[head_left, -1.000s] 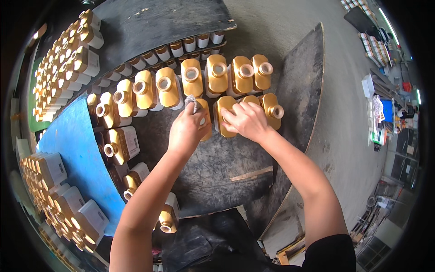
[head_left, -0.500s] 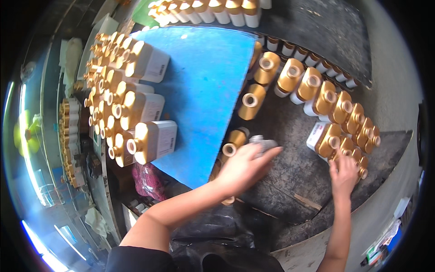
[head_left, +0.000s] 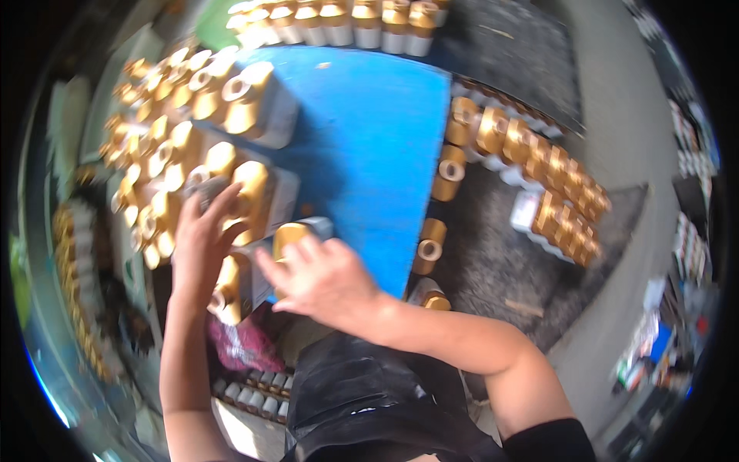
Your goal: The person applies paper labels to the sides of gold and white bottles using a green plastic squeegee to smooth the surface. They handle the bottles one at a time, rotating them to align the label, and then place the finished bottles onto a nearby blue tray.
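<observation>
My left hand is curled round a small grey wad, perhaps cloth or sponge. It hovers over the front of a crowded group of gold-and-white bottles on the left of the blue board. My right arm reaches across to the left. With its fingers over the gold top, my right hand grips a bottle at the board's near edge; its pale body shows behind the fingers. Close beside it is another gold-topped bottle. Motion blurs both hands and the bottles near them.
Gold-topped bottles line the blue board's right edge. More rows stand on the dark surface at right, and another row at the far side. A pink-purple bag sits below the board's near left corner.
Both hands have swung left. The right hand left the bottles on the dark surface and now grips one at the blue board. The left hand carried the grey wad over to the left group.
</observation>
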The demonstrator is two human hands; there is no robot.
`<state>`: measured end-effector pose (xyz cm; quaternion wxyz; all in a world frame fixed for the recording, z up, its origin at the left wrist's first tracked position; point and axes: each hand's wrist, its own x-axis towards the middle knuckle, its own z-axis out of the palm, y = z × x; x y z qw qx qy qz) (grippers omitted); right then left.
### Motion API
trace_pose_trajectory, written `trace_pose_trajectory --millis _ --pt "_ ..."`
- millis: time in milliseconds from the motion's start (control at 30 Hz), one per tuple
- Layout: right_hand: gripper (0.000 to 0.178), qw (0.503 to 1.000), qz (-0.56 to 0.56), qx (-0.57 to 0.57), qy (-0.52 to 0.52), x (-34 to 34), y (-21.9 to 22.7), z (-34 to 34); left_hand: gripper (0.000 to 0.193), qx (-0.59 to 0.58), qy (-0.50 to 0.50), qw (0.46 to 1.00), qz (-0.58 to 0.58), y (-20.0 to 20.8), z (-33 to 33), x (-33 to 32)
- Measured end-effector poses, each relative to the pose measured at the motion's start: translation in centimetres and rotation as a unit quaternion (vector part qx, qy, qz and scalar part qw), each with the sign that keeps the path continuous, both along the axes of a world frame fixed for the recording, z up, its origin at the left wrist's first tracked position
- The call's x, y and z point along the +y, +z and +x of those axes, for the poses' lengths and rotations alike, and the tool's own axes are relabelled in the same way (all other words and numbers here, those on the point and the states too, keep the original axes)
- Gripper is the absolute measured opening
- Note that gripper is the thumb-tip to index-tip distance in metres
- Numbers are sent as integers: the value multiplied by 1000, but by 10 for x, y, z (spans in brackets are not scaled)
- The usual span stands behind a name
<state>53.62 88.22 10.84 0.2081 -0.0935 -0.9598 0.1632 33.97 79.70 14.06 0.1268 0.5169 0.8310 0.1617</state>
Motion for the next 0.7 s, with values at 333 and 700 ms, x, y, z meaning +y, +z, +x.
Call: trace_pose_trajectory --millis 333,700 --pt "26 985 -76 147 -46 6 -19 30 35 -12 -62 997 48 -2 6 15" --pt "24 987 21 -3 -159 114 40 216 39 -94 -135 986 7 66 133 86"
